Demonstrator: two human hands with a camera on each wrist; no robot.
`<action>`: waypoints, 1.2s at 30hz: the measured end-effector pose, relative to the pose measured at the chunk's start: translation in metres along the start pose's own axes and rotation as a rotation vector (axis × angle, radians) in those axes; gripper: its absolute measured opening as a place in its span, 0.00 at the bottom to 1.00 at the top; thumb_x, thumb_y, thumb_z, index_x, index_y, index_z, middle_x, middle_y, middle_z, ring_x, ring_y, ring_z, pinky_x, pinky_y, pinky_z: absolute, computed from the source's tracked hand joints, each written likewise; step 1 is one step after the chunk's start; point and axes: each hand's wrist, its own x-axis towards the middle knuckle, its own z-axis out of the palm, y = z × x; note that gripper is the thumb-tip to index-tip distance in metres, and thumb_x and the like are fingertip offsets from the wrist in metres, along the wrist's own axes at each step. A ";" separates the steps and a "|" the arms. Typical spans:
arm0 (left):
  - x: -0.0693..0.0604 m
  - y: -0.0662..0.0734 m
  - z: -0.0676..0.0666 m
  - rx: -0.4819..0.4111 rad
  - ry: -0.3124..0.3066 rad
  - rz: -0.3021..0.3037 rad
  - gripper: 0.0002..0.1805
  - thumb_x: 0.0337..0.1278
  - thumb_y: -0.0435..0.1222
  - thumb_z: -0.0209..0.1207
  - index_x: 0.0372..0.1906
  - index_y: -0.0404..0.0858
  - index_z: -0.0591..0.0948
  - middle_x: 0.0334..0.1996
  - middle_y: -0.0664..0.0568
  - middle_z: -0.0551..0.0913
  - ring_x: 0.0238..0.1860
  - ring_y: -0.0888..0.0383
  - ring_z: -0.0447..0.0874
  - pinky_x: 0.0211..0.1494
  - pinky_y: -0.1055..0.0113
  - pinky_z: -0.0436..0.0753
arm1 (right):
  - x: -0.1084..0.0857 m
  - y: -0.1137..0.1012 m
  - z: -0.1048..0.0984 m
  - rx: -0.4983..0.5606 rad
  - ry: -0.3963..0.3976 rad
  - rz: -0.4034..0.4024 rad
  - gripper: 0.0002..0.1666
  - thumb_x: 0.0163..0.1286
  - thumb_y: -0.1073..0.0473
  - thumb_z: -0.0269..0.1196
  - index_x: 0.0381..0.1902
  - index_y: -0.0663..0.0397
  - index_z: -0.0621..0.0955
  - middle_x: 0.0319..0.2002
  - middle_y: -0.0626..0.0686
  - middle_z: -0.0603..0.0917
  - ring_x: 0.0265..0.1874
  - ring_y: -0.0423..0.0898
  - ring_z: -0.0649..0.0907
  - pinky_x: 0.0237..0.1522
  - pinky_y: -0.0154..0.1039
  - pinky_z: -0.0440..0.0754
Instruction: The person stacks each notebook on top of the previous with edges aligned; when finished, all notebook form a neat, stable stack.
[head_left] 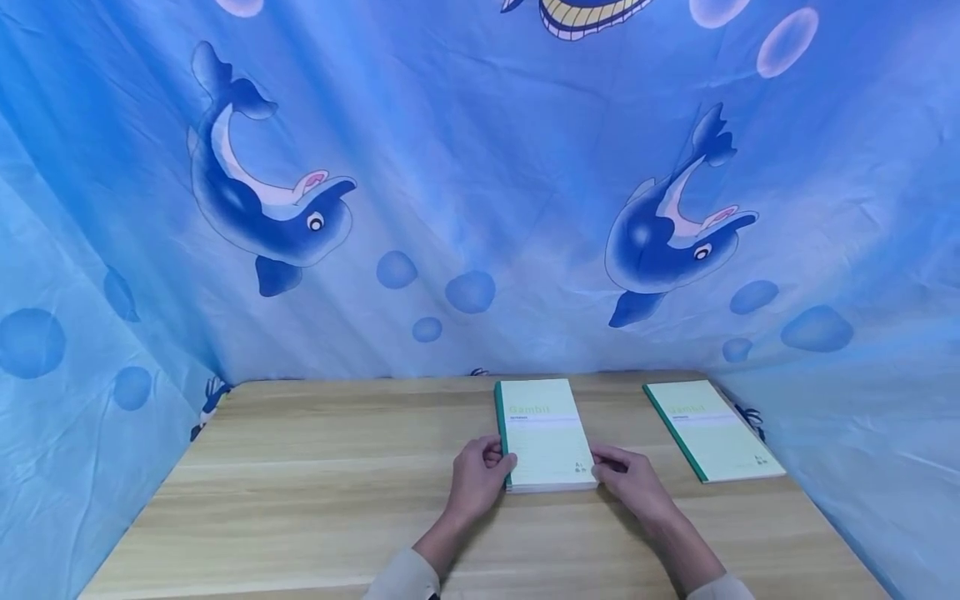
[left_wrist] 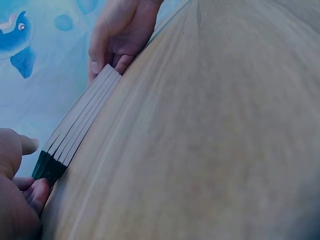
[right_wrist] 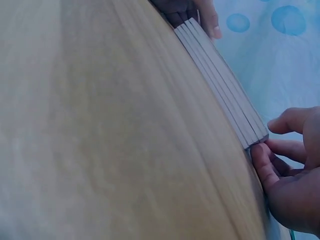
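A stack of several notebooks with pale green covers and dark green spines lies on the table. My left hand holds its spine side near the front corner, thumb by the top edge and fingers curled against the side. At the opposite side, my right hand grips the front right corner with its fingertips. The page edges of the stack show layered and nearly even in the left wrist view. In the right wrist view, the fingers touch the lower corner, with the thumb close to the top one.
Another pale green notebook with a green spine lies to the right, near the table's right edge. The wooden table reaches back to a blue curtain printed with dolphins and bubbles, which also hangs along both sides.
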 end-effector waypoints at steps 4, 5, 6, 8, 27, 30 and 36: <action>0.001 0.002 0.001 0.002 0.019 -0.011 0.25 0.62 0.37 0.68 0.59 0.27 0.81 0.44 0.44 0.82 0.43 0.57 0.80 0.44 0.71 0.83 | -0.002 0.000 -0.005 0.015 -0.021 0.024 0.28 0.70 0.60 0.65 0.67 0.59 0.79 0.65 0.60 0.81 0.68 0.57 0.78 0.67 0.48 0.81; 0.001 0.003 0.003 0.002 0.028 -0.016 0.25 0.62 0.38 0.68 0.60 0.27 0.81 0.45 0.44 0.82 0.44 0.57 0.80 0.46 0.69 0.84 | -0.004 0.000 -0.007 0.018 -0.025 0.036 0.29 0.69 0.59 0.66 0.67 0.57 0.79 0.65 0.58 0.82 0.68 0.56 0.78 0.67 0.47 0.80; 0.000 0.004 0.004 0.002 0.040 -0.022 0.25 0.63 0.38 0.67 0.60 0.28 0.81 0.46 0.43 0.82 0.45 0.55 0.80 0.49 0.66 0.85 | -0.006 0.001 -0.010 0.020 -0.030 0.042 0.29 0.68 0.58 0.67 0.67 0.56 0.79 0.65 0.57 0.82 0.68 0.55 0.79 0.67 0.45 0.80; -0.002 0.009 0.008 -0.004 0.054 -0.038 0.24 0.65 0.38 0.65 0.61 0.29 0.79 0.51 0.43 0.80 0.51 0.52 0.81 0.57 0.58 0.85 | -0.011 0.003 -0.018 0.013 -0.049 0.046 0.30 0.69 0.56 0.68 0.68 0.57 0.78 0.64 0.57 0.83 0.67 0.54 0.80 0.66 0.44 0.80; -0.026 0.117 0.104 -0.395 -0.271 -0.053 0.17 0.61 0.36 0.64 0.55 0.38 0.84 0.49 0.53 0.87 0.51 0.60 0.85 0.54 0.69 0.85 | -0.033 0.018 -0.153 -0.113 0.022 0.054 0.39 0.80 0.45 0.57 0.77 0.66 0.65 0.70 0.61 0.78 0.48 0.18 0.78 0.51 0.27 0.83; -0.027 0.122 0.120 -0.424 -0.294 -0.097 0.16 0.60 0.35 0.64 0.52 0.38 0.85 0.46 0.54 0.87 0.48 0.61 0.84 0.50 0.69 0.83 | -0.032 0.026 -0.172 -0.067 0.046 0.043 0.41 0.81 0.45 0.56 0.77 0.70 0.62 0.59 0.39 0.84 0.47 0.19 0.80 0.52 0.26 0.84; -0.024 0.125 0.144 -0.435 -0.326 -0.218 0.16 0.60 0.37 0.65 0.53 0.40 0.85 0.48 0.52 0.86 0.48 0.55 0.82 0.51 0.57 0.84 | -0.024 0.045 -0.206 -0.094 0.122 0.096 0.48 0.79 0.38 0.55 0.79 0.69 0.58 0.63 0.44 0.80 0.42 0.14 0.75 0.48 0.21 0.81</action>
